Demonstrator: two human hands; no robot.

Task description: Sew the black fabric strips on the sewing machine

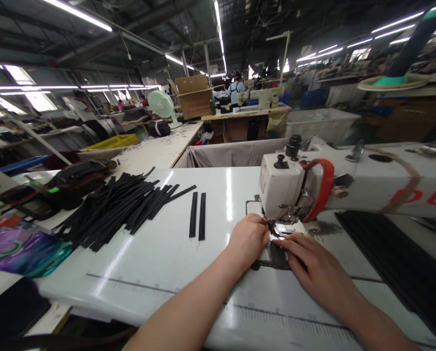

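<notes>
Machine stands at twelve to one o'clock from the person's hands, its white head just above the fingers and an orange loop on its side. Left hand is half closed, fingers bent down and bunched by the needle area. Right hand lies opposite, forefinger stretched toward the same spot, the other fingers curled. Whether either grips anything cannot be told; what lies at the fingertips is too small and hidden. A dark metal plate shows just below them.

Two black strips lie apart and nearly parallel on the pale tabletop, toward ten o'clock. Beyond them, between nine and ten, a heaped pile of similar strips fans out, some crossing. A stack of long black pieces rests at three o'clock, by the machine's arm. A printed scale runs along the near side from eight o'clock round past six.

A shiny purple and teal bag sits at nine. Farther off are a fan between ten and eleven, an open carton at eleven and a white bin at one.
</notes>
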